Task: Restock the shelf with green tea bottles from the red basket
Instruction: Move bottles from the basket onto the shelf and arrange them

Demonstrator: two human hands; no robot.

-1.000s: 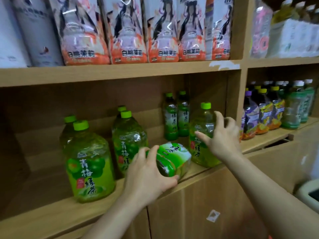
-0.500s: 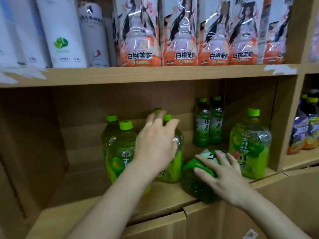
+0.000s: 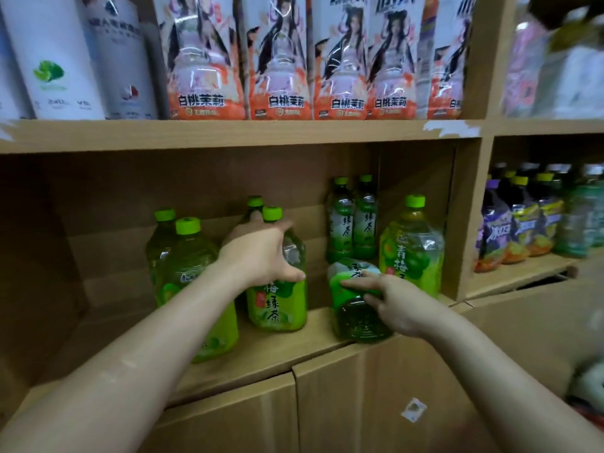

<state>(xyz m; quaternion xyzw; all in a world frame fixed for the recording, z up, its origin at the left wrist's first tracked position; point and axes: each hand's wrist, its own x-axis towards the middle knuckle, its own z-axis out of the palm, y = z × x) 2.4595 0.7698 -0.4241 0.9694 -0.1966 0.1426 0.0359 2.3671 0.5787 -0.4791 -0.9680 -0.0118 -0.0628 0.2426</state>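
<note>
Several green tea bottles stand on the wooden shelf [image 3: 261, 351]. My left hand [image 3: 261, 253] grips the shoulder of a big upright green tea bottle [image 3: 277, 302] in the middle. My right hand [image 3: 395, 302] holds a small green tea bottle [image 3: 356, 315] that lies on its side at the shelf's front edge, base toward me. Two more big bottles [image 3: 192, 289] stand to the left, and another big bottle [image 3: 411, 253] stands to the right. Two small upright bottles [image 3: 353, 223] are at the back. The red basket is out of view.
A wooden divider [image 3: 467, 217] closes the compartment on the right; beyond it stand purple-labelled bottles [image 3: 510, 233]. The shelf above [image 3: 228, 134] carries peach-labelled packs [image 3: 287, 60] and white canisters [image 3: 55, 57]. Cabinet doors [image 3: 359, 403] are below.
My left hand left the lying small bottle and took hold of the middle big bottle. My right hand came off the right big bottle onto the lying one. The view swung left.
</note>
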